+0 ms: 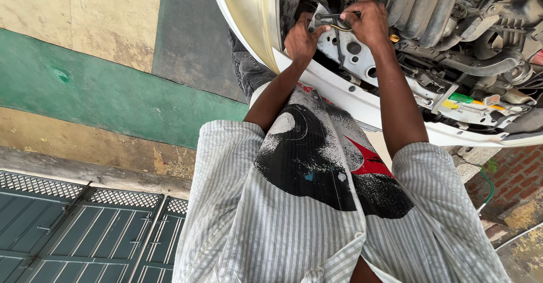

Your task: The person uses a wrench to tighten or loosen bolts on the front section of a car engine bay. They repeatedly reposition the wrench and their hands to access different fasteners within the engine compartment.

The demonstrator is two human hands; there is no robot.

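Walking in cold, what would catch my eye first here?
Probably the two hands at the top, left hand and right hand, together gripping a dark metal tool inside an open engine bay. Below them, the striped shirt with its black-and-red print fills the foreground.

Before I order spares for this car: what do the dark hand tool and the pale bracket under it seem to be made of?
The slim dark tool looks like steel, dull with a brassy worn stretch. The pale perforated bracket looks like stamped sheet metal, matte grey, with punched round holes; steel or aluminium is unclear.
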